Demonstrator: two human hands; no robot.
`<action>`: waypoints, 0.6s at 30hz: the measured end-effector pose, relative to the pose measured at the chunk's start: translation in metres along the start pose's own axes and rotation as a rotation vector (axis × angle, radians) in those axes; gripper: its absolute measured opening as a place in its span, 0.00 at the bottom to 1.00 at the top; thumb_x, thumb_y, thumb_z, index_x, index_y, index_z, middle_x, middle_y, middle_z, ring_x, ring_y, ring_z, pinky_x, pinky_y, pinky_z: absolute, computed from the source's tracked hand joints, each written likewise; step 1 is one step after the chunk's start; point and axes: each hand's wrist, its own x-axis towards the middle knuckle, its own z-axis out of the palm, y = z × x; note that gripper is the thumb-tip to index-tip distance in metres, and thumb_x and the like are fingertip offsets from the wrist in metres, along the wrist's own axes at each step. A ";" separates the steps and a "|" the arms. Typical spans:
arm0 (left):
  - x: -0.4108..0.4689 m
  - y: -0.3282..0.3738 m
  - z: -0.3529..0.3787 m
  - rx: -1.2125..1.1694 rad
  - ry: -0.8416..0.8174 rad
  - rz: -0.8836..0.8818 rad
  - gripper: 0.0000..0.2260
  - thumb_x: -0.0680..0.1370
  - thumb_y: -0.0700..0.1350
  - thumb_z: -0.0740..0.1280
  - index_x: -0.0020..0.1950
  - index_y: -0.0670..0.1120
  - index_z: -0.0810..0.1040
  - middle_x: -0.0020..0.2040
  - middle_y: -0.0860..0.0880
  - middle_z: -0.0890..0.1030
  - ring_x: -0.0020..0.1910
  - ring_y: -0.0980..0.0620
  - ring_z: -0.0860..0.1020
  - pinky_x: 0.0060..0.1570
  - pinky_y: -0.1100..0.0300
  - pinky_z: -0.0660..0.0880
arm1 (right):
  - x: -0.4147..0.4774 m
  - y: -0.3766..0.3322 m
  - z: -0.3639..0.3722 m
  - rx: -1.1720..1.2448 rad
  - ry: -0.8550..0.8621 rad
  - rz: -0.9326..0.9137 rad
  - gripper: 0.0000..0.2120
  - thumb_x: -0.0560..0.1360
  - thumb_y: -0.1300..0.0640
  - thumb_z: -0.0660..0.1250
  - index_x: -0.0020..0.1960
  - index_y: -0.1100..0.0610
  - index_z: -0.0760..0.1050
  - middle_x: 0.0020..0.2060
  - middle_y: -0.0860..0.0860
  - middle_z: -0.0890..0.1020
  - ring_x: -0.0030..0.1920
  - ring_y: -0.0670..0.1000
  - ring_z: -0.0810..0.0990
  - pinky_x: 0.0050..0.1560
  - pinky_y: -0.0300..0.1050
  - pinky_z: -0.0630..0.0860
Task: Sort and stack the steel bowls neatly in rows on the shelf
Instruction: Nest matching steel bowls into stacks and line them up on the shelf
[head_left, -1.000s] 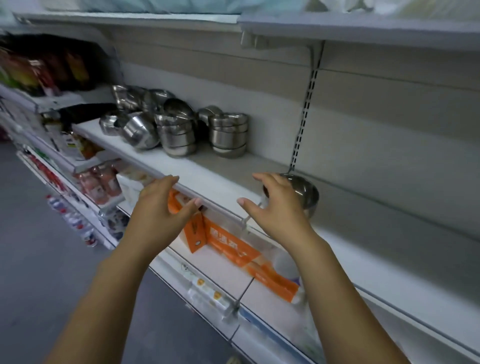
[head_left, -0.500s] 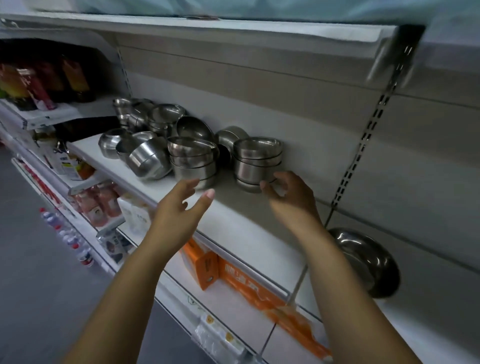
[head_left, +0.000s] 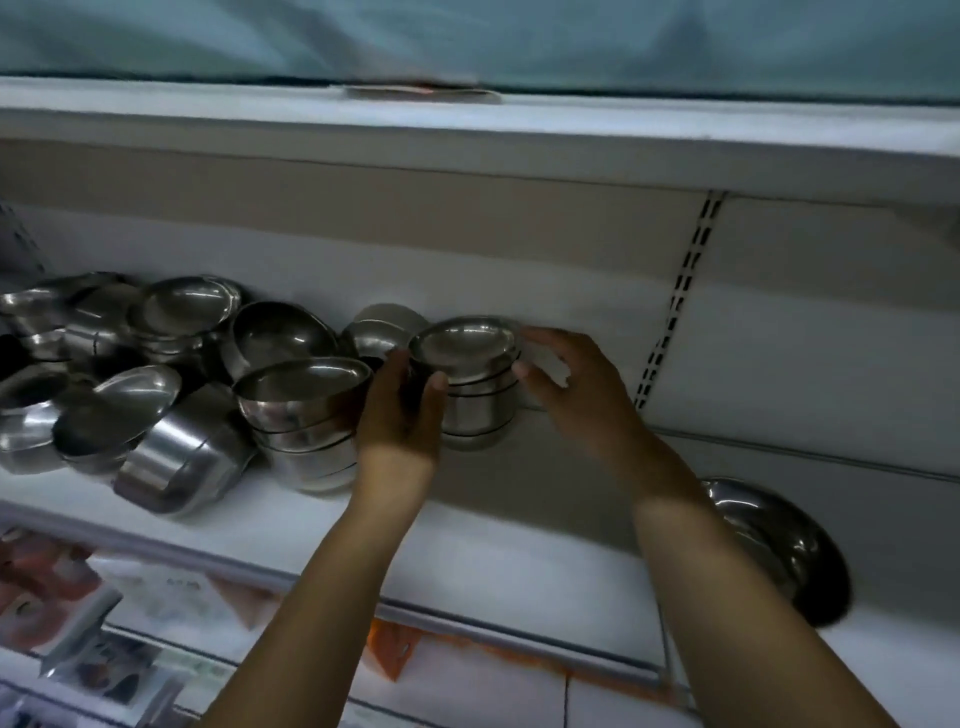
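A short stack of steel bowls (head_left: 480, 415) stands on the white shelf (head_left: 519, 566) near the back wall. My left hand (head_left: 400, 415) grips its left side, thumb on the front. Against the stack's right side, my right hand (head_left: 582, 389) cups it with thumb and fingertips on the rim. A second stack (head_left: 301, 415) stands just left of it, touching my left wrist. Further left, several bowls (head_left: 156, 415) lie tipped and jumbled in a heap. One larger bowl (head_left: 779, 545) leans alone at the right, partly hidden by my right forearm.
Another shelf (head_left: 467, 135) hangs low overhead. A slotted upright (head_left: 675, 312) runs down the back wall right of my hands. Bare shelf lies between the stack and the lone bowl. Below, a lower shelf carries orange packets (head_left: 400, 644) and other goods (head_left: 47, 587).
Both hands have reached forward from open air onto the right-hand stack and closed on its sides. The view has swung left and moved nearer to the bowls.
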 end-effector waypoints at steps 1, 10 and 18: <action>0.001 -0.005 0.003 -0.020 -0.006 -0.001 0.13 0.83 0.45 0.66 0.68 0.53 0.73 0.62 0.54 0.80 0.57 0.70 0.77 0.59 0.74 0.71 | 0.003 0.000 0.002 -0.029 -0.014 -0.018 0.19 0.79 0.52 0.70 0.70 0.50 0.75 0.68 0.55 0.74 0.70 0.54 0.70 0.71 0.51 0.66; 0.003 -0.056 0.006 -0.047 -0.102 0.013 0.33 0.82 0.59 0.62 0.84 0.50 0.54 0.82 0.54 0.60 0.80 0.59 0.59 0.79 0.51 0.60 | 0.002 -0.003 0.026 -0.018 0.031 -0.009 0.10 0.77 0.60 0.72 0.58 0.56 0.82 0.55 0.47 0.78 0.58 0.40 0.72 0.55 0.19 0.61; 0.007 -0.067 0.006 -0.068 -0.147 0.057 0.34 0.82 0.60 0.58 0.85 0.51 0.50 0.83 0.55 0.57 0.80 0.61 0.57 0.78 0.61 0.58 | 0.005 -0.015 0.034 0.016 0.074 0.082 0.07 0.76 0.62 0.72 0.48 0.51 0.81 0.51 0.48 0.83 0.54 0.43 0.79 0.52 0.21 0.66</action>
